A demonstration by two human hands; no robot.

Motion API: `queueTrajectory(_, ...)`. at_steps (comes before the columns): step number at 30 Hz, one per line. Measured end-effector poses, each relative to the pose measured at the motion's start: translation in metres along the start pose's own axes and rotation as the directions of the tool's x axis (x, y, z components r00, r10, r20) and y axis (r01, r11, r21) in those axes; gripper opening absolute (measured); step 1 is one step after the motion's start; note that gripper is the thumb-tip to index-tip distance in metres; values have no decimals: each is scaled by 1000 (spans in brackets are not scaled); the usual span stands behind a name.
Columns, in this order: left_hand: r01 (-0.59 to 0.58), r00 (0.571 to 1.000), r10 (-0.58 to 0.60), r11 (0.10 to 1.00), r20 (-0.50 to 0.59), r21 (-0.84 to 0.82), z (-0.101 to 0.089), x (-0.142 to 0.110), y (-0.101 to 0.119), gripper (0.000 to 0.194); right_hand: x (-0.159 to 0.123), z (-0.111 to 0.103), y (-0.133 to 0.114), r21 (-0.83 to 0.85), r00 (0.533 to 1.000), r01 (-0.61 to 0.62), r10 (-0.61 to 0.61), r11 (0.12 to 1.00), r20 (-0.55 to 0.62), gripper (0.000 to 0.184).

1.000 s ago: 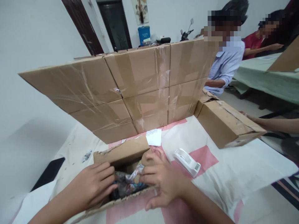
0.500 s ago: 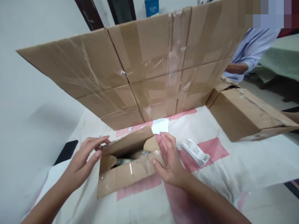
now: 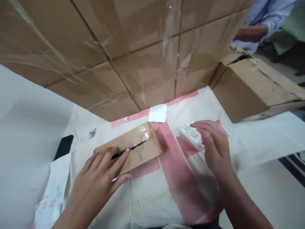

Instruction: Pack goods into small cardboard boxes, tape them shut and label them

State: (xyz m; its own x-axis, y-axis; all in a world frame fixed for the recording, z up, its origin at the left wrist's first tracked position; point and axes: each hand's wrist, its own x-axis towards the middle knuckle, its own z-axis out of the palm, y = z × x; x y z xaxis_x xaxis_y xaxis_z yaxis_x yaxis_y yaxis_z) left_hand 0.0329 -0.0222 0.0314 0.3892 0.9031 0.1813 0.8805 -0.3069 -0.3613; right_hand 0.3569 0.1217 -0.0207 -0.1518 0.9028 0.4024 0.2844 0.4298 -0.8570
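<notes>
A small cardboard box [image 3: 143, 152] lies on the cloth-covered table, its top flaps folded down. A dark gap runs between the flaps, with clear tape near the far right corner and pen scribbles on the top. My left hand [image 3: 102, 171] rests flat over the box's left part, fingers spread, pressing on the flaps; its thumb is by the near edge. To the right, my right hand [image 3: 215, 148] has its fingers and thumb around the right end of a white tape dispenser [image 3: 190, 135], which still sits on the cloth. Part of the dispenser is hidden by that hand.
A tall taped cardboard panel [image 3: 152, 70] stands behind. Another cardboard box [image 3: 240, 92] is at the right, near a person's arm [image 3: 252, 33]. A small paper [image 3: 157, 113] lies behind my box. A black phone-like object [image 3: 64, 148] and papers [image 3: 56, 184] lie left.
The box's open flaps are now folded down, hiding its contents. My left hand has moved onto its top. My right hand has left the box and gone right to the tape dispenser. The view tilted down.
</notes>
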Motion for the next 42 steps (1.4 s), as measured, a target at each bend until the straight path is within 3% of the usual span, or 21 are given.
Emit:
queueTrajectory(2, 7, 993, -13, 999, -116, -46, -11, 8, 14, 47, -6, -21, 23, -53, 982, -186, 188, 981, 26, 53)
queueTrajectory(5, -92, 933, -19, 953, -360, -289, -12, 38, 67, 33, -14, -36, 50, -19, 908, -410, 410, 912, 89, 66)
queueTrajectory(6, -166, 929, 12, 907, -369, -388, -6, 52, 91, 31, -14, -37, 55, -2, 892, -443, 441, 896, 102, 66)
queueTrajectory(8, -217, 947, 58, 840, -316, -497, 16, 83, 138, 50, -13, -39, 59, 23, 878, -469, 463, 883, 117, 64)
queueTrajectory(10, -128, 972, -10, 818, -236, -560, 46, 115, 175, 75, -8, -40, 60, 21, 873, -475, 468, 880, 140, 60)
queueTrajectory(13, 48, 971, -188, 756, -147, -652, 88, 150, 201, 106, 1, -42, 61, -14, 852, -484, 474, 875, 220, 53)
queueTrajectory(17, 125, 958, -281, 610, -65, -783, 114, 165, 203, 114, 5, -45, 63, -77, 829, -461, 460, 884, 318, 45)
queueTrajectory(21, 102, 955, -283, 601, -92, -793, 115, 164, 203, 112, 6, -48, 55, -180, 852, -392, 430, 902, 299, 40)
queueTrajectory(23, 88, 950, -290, 611, -119, -787, 115, 164, 203, 113, 9, -48, 53, -179, 799, -464, 497, 867, 337, 38)
queueTrajectory(26, 85, 945, -298, 614, -132, -784, 116, 166, 203, 114, 13, -47, 58, -91, 644, -656, 619, 749, 449, 36)
queueTrajectory(28, 97, 944, -306, 611, -121, -786, 116, 166, 203, 114, 14, -46, 63, -41, 594, -715, 637, 698, 491, 33)
queueTrajectory(34, 164, 939, -337, 614, -68, -772, 113, 167, 203, 115, 20, -46, 56, -146, 609, -631, 603, 762, 515, 27)
queueTrajectory(39, 182, 935, -348, 644, -73, -743, 111, 169, 203, 113, 18, -61, 34, -145, 665, -601, 592, 786, 455, 25)
queueTrajectory(42, 176, 938, -339, 657, -79, -733, 111, 169, 203, 112, 5, -68, 28, -139, 676, -617, 612, 774, 410, 19)
